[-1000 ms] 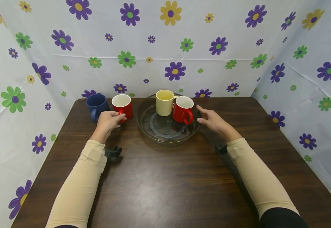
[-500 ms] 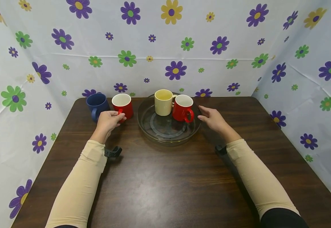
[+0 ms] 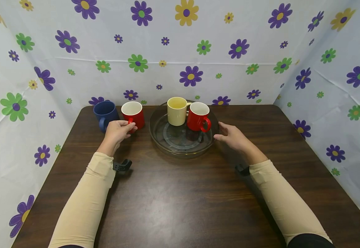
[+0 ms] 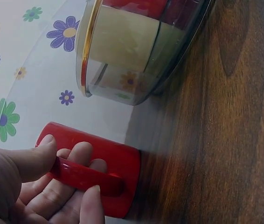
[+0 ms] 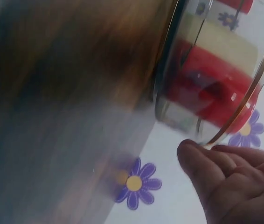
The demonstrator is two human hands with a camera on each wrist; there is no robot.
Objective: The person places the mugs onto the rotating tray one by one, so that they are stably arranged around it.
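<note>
My left hand [image 3: 117, 133] pinches the handle [image 4: 85, 177] of a red mug [image 3: 137, 119] with a white inside. That mug stands upright on the table, left of a round see-through tray [image 3: 183, 152] with a raised wall. Several fingers pass through the handle and the thumb lies at its top in the left wrist view. Inside the tray stand a pale yellow mug [image 3: 176, 115] and a second red mug [image 3: 194, 120], its handle toward the front right. Beside the tray's right side is my right hand [image 3: 234, 137], fingers loosely bent, with fingertips at the rim [image 5: 237, 114].
A dark blue mug [image 3: 105, 112] stands left of the held red mug, close behind my left hand. The brown wooden table [image 3: 180, 199] ends at the back against a flower-patterned white sheet [image 3: 180, 44], which also covers both sides.
Both mugs in the tray have shifted slightly left, and the red one's handle has swung a little rightward. My right hand has slid slightly forward along the rim, toward me. My left hand stays put.
</note>
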